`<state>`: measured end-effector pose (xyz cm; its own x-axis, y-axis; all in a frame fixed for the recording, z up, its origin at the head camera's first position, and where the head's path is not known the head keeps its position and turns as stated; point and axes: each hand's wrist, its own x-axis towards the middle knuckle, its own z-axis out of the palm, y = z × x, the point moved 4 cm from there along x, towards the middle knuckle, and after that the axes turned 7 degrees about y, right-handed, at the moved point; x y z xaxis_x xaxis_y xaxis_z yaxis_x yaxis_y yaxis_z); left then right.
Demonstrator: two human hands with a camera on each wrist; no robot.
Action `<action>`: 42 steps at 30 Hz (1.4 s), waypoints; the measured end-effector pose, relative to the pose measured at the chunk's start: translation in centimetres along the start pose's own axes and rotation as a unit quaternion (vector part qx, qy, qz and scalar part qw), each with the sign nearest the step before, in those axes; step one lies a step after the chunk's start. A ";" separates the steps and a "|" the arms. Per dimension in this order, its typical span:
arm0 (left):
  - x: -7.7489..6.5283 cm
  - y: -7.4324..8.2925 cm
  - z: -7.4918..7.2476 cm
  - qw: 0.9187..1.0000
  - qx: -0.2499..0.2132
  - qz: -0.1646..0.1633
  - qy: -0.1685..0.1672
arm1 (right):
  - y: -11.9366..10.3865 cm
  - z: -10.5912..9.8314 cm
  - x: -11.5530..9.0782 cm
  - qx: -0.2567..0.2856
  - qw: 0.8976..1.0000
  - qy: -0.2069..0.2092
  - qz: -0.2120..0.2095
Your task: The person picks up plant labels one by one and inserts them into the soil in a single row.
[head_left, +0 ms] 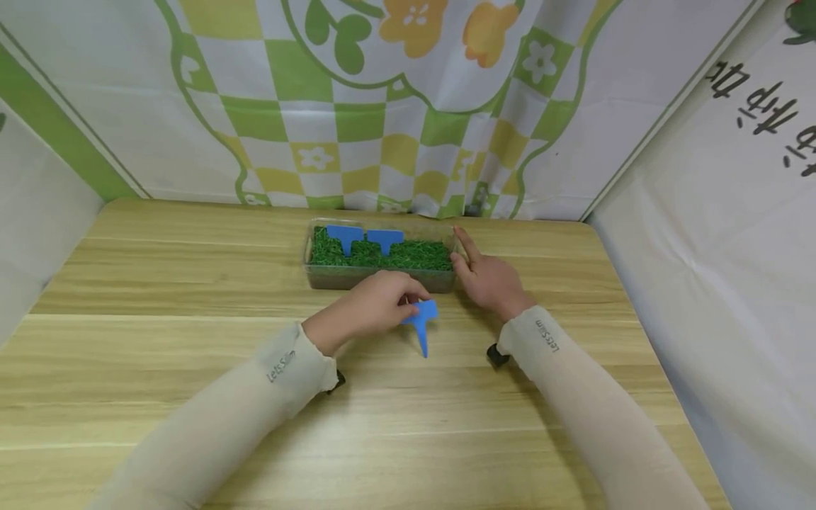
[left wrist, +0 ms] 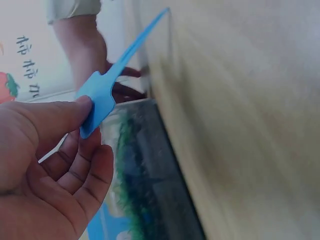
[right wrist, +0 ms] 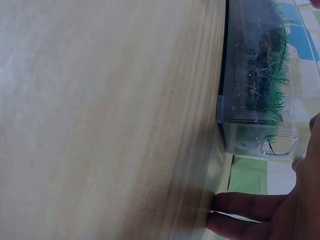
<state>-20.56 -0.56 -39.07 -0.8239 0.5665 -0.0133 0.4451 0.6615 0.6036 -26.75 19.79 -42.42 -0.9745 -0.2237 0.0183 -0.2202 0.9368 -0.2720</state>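
My left hand (head_left: 376, 303) pinches a blue T-shaped plant label (head_left: 423, 323) between thumb and fingers. The label is in front of the clear plastic box (head_left: 382, 279), its pointed stem toward me. In the left wrist view the thumb lies on the broad head of the label (left wrist: 100, 102). Green artificial grass (head_left: 426, 255) fills the box, and two more blue labels, one at the left (head_left: 345, 234) and one nearer the middle (head_left: 385, 238), stand upright in it. At the box's right end is my right hand (head_left: 492, 282), fingers extended, its thumb and index finger at the rim.
The box stands near the back edge of a wooden table (head_left: 191, 397), long side toward me. A checkered green and yellow cloth (head_left: 357, 127) hangs close behind. White panels with printing (head_left: 733, 198) rise at the sides. An oval handle opening (right wrist: 280, 145) shows in the box's end wall.
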 end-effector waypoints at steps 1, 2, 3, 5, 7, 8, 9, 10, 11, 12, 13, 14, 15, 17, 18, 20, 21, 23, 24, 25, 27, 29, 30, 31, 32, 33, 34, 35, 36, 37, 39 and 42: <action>-0.1 0.0 -0.3 1.000 -0.002 -0.003 0.002 | 0.0 0.0 0.0 0.000 1.000 0.000 -0.001; -0.2 0.0 -0.6 1.000 -0.007 -0.006 0.003 | 0.0 0.0 0.0 -0.001 1.000 -0.001 -0.001; -0.3 0.0 -0.9 1.000 -0.014 -0.008 0.005 | 0.0 0.1 0.0 -0.002 1.000 0.000 -0.001; -0.5 0.1 -1.5 1.000 -0.024 -0.012 0.011 | 0.1 0.0 0.1 -0.004 1.000 0.003 -0.002; -0.6 0.1 -2.1 0.999 -0.027 -0.017 0.020 | 0.1 0.1 0.1 -0.002 1.000 0.003 -0.002; -0.7 0.2 -2.4 0.999 -0.029 -0.019 0.025 | 0.1 0.1 0.1 -0.003 1.000 0.003 0.000; -0.7 0.2 -2.7 0.999 -0.027 -0.023 0.030 | 0.1 0.1 0.1 -0.003 1.000 0.003 0.000; -0.7 0.2 -3.0 0.999 -0.025 -0.026 0.034 | 0.2 0.1 0.1 -0.002 1.000 0.003 0.000; -0.7 0.3 -3.2 0.999 -0.024 -0.029 0.037 | 0.2 0.2 0.1 -0.001 1.000 0.002 0.001; -0.7 0.4 -3.5 0.999 -0.022 -0.029 0.039 | 0.2 0.2 0.1 0.000 1.000 0.002 0.001; -0.7 0.5 -3.8 0.999 -0.022 -0.029 0.040 | 0.2 0.2 0.1 0.000 1.000 0.003 0.000; -0.7 0.7 -4.0 0.998 -0.020 -0.027 0.043 | 0.2 0.2 0.1 0.000 1.000 0.003 0.000; -0.7 0.8 -4.3 0.998 -0.019 -0.024 0.047 | 0.2 0.2 0.1 0.001 1.000 0.005 -0.001; -0.6 1.2 -4.9 0.998 -0.014 -0.015 0.056 | 0.2 0.1 0.1 0.002 1.000 0.005 -0.003; -0.6 1.5 -5.2 0.998 -0.010 -0.009 0.062 | 0.2 0.1 0.0 0.001 1.000 0.003 -0.003; -0.5 1.9 -5.9 0.997 0.001 0.002 0.075 | 0.1 0.1 0.0 0.003 1.000 0.002 -0.003; -0.4 2.0 -6.2 0.997 0.005 0.004 0.080 | 0.1 0.1 0.0 0.003 1.000 0.002 -0.003; -0.3 2.4 -6.8 0.996 0.014 0.008 0.088 | 0.1 0.0 0.0 0.002 1.000 0.000 -0.003; -0.2 2.5 -7.1 0.995 0.020 0.009 0.092 | 0.1 0.0 0.0 0.003 1.000 0.002 -0.004; -0.1 2.7 -7.4 0.995 0.026 0.012 0.098 | 0.1 -0.1 0.0 0.005 1.000 0.002 -0.002; 0.1 2.9 -7.9 0.993 0.035 0.017 0.107 | 0.1 -0.1 0.0 0.003 1.000 0.003 -0.003; 0.4 3.0 -8.3 0.991 0.045 0.029 0.122 | 0.1 -0.1 0.0 0.003 1.000 0.005 -0.004; 0.5 3.1 -8.5 0.990 0.050 0.034 0.130 | 0.1 -0.1 0.0 0.003 1.000 0.005 -0.004; 0.7 3.2 -8.7 0.989 0.055 0.037 0.136 | 0.1 -0.1 0.0 0.002 1.000 0.005 -0.003; 0.9 3.2 -8.8 0.988 0.057 0.039 0.140 | 0.1 -0.1 0.0 0.002 1.000 0.005 -0.003; 1.0 3.2 -8.9 0.987 0.063 0.041 0.145 | 0.2 0.0 0.1 0.001 1.000 0.005 -0.002; 1.2 3.2 -9.0 0.986 0.070 0.041 0.148 | 0.2 0.0 0.0 0.000 1.000 0.005 -0.002; 1.4 3.2 -9.1 0.985 0.077 0.040 0.149 | 0.2 0.0 0.0 0.000 1.000 0.004 -0.001; 1.6 3.2 -9.1 0.984 0.083 0.039 0.150 | 0.2 0.0 0.0 0.000 1.000 0.004 -0.001; 1.8 3.2 -9.2 0.984 0.090 0.038 0.150 | 0.2 0.0 0.0 -0.001 1.000 0.004 -0.002; 2.2 3.2 -9.2 0.983 0.099 0.040 0.152 | 0.2 0.0 0.0 0.000 1.000 0.005 -0.003; 2.8 3.0 -9.2 0.981 0.106 0.045 0.157 | 0.1 0.0 0.0 0.000 1.000 0.008 -0.005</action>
<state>-24.76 -1.43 -29.97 -0.8310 0.4698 0.2979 0.5559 0.7221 0.4117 -26.77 19.92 -42.48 -0.9728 -0.2289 0.0365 -0.2301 0.9345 -0.2715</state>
